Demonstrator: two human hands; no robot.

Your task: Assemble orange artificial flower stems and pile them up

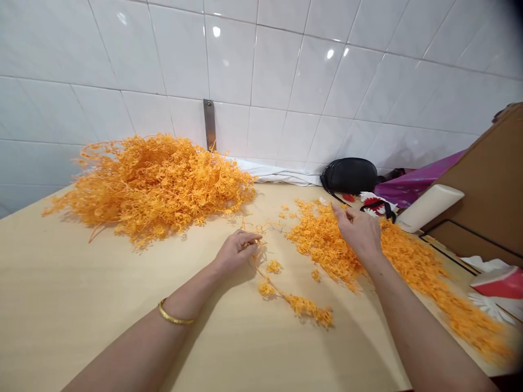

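Note:
My left hand [239,251] sits at the middle of the pale wooden table [102,294], its fingers pinched on the thin stem of an orange plastic sprig [304,309]. The sprig trails down to the right across the tabletop. My right hand [357,231] is raised just over a loose pile of small orange pieces [322,242], fingers curled; whether they hold a piece is hidden. A band of the same pieces [445,291] runs toward the lower right. A large heap of orange sprigs [151,185] lies at the far left.
White tiles [286,71] form the wall, with a metal bracket [210,124] on it. Along its foot lie a white cloth [278,174], a black bag [349,176] and purple plastic [417,185]. Red-and-white flowers [371,202], a white block [431,207] and a cardboard panel [486,163] stand right.

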